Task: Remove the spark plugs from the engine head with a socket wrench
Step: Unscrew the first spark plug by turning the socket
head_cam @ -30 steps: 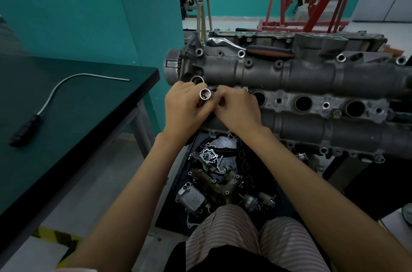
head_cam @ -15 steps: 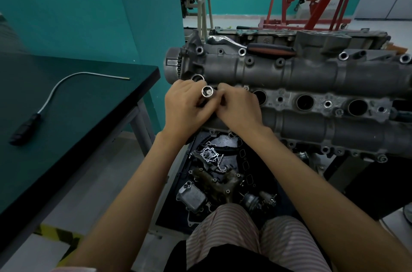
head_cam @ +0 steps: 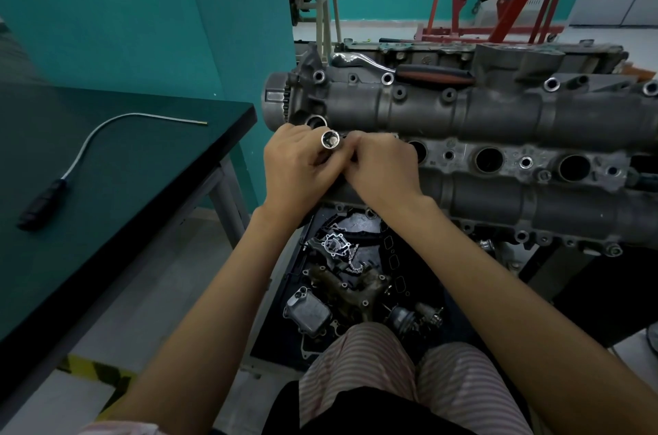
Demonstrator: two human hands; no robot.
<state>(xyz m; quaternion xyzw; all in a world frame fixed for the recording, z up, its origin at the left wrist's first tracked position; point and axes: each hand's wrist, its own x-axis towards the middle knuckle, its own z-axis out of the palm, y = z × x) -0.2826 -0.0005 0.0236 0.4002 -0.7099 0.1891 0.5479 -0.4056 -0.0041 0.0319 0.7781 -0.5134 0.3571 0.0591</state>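
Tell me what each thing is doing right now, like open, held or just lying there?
Left hand: grips the socket.
Right hand: fingers curled against the socket.
Socket: held up, open end facing the camera.
Plug holes: three show, open and dark.
Ratchet wrench: lying unused on the engine head.
Flexible tool: lying on the table.

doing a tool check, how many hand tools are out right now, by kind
socket, held in both hands: 1
ratchet wrench, lying on top of the engine head: 1
flexible pickup tool, on the dark table: 1
total: 3
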